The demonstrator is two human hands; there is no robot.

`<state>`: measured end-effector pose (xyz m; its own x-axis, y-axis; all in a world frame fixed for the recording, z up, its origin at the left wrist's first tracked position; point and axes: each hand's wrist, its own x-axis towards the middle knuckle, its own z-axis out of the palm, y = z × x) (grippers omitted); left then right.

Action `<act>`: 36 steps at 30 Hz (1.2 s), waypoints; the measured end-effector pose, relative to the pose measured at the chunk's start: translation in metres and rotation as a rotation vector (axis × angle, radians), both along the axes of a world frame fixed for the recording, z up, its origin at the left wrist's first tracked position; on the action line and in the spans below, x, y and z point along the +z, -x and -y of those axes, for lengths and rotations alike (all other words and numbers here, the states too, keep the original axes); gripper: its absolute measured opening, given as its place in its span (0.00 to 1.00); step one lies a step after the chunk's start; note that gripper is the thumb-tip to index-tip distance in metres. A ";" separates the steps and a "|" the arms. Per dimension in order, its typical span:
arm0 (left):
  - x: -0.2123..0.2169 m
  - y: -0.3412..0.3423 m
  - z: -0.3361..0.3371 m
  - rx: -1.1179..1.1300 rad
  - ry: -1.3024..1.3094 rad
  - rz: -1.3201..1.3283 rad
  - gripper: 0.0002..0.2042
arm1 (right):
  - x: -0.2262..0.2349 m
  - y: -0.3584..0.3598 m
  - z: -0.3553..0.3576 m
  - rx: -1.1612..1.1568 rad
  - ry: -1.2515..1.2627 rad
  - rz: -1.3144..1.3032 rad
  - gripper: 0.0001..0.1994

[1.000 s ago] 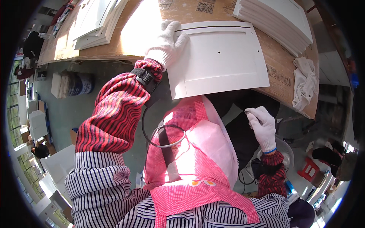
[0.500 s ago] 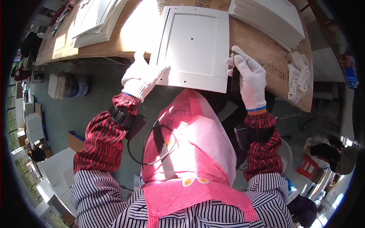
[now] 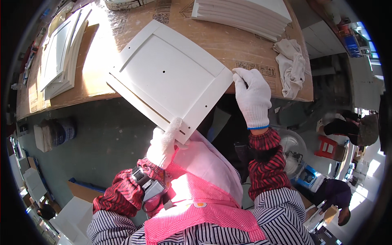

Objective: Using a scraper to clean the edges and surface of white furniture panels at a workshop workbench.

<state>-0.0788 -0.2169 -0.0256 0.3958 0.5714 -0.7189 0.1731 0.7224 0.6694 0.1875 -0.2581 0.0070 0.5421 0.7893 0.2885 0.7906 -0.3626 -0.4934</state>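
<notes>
White recessed cabinet door panel [image 3: 169, 77]: tilted, overhanging the near edge of the brown table [image 3: 228, 41]. My left hand [image 3: 163, 143], gloved, clamped on its near corner. My right hand [image 3: 253, 96], gloved, gripping its right corner. Far right: stacked white panels [image 3: 245, 12]; crumpled white rag [image 3: 292, 65].

- White square panel [image 3: 169, 77] tilted, half over the edge of the cardboard-covered surface [image 3: 241, 49].
- Left hand [image 3: 163, 143], white glove, grips panel's near corner.
- Right hand [image 3: 253, 96], gloved, touches panel's right corner.
- Stack of white panels [image 3: 245, 12] at far side; white rag [image 3: 292, 65] right; second panel stack [image 3: 61, 53] left.
</notes>
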 end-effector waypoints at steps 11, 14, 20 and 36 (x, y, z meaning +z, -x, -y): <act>-0.022 0.012 0.001 -0.153 0.074 0.303 0.31 | -0.001 -0.005 -0.021 0.095 0.037 0.132 0.07; -0.014 0.008 -0.005 -0.270 0.137 0.260 0.28 | 0.002 -0.003 -0.021 0.105 0.069 0.159 0.06; -0.038 -0.005 0.002 -0.426 -0.453 0.570 0.27 | -0.003 0.000 -0.021 0.105 0.077 0.197 0.03; -0.026 -0.013 -0.014 -0.769 -0.289 0.530 0.13 | 0.015 0.004 -0.022 0.220 0.236 0.314 0.06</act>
